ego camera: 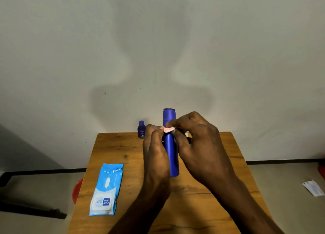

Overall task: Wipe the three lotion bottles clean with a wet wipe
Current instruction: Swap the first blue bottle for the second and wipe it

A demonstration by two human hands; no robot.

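Note:
A tall blue lotion bottle (pixel 172 154) stands upright in the middle of the wooden table (pixel 112 151). In front of its upper part, my left hand (pixel 155 151) and my right hand (pixel 197 142) both pinch a small folded white wet wipe (pixel 169 129) between their fingertips. Whether the wipe touches the bottle I cannot tell. A small blue lotion bottle (pixel 141 129) stands at the table's far edge, left of the tall one. A bit of white shows behind my right hand's fingers. No third bottle can be made out.
A light-blue pack of wet wipes (pixel 107 189) lies flat on the table's left side. A red round object (pixel 77 189) sits on the floor beside the table's left edge. A white wrapper (pixel 314 188) lies on the floor at right. A grey wall stands close behind the table.

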